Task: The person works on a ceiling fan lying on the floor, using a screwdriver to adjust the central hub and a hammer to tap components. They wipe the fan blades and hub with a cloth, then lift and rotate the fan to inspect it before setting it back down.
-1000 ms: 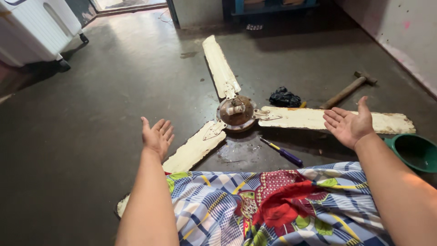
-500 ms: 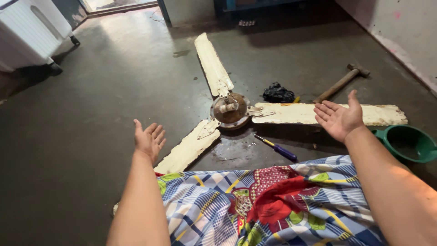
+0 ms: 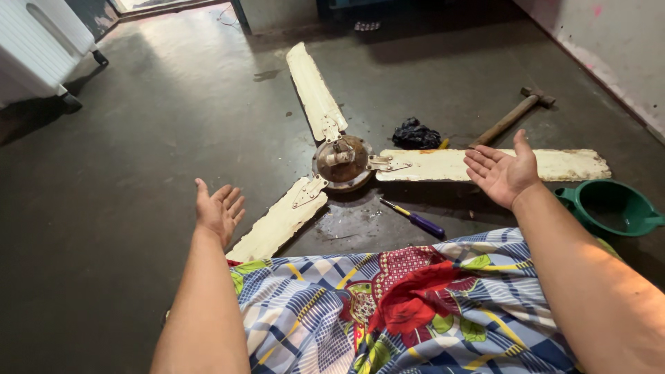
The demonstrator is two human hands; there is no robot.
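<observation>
both hands are held up over the floor, palms open and fingers spread, gripping nothing. the left hand (image 3: 220, 210) hovers above the near end of the lower-left fan blade (image 3: 280, 220), not touching it, with bare dark concrete floor (image 3: 118, 208) stretching wide and free to its left. the right hand (image 3: 503, 171) hangs in front of the right fan blade (image 3: 485, 165), palm turned inward, its fingertips over the blade's near edge.

between the hands lies the ceiling fan, flat on the floor: its rusty round motor hub (image 3: 341, 161) sits in the middle, and three cream, worn blades run out from it, the third blade (image 3: 315, 90) pointing away toward the far wall. a screwdriver with a purple and yellow handle (image 3: 414, 218) lies just in front of the hub, on a damp patch of floor, near the edge of the patterned cloth (image 3: 415, 312) that covers the person's lap.

beyond the right blade a wooden-handled hammer (image 3: 511, 118) lies slanted, and a crumpled black rag (image 3: 415, 134) sits just beside the blade's far edge. a green plastic bowl (image 3: 613, 206) stands by the right forearm, close to the blade's tip. a white appliance (image 3: 38, 52) stands at the far left, well apart, and the pale wall (image 3: 609, 48) closes the right side.
</observation>
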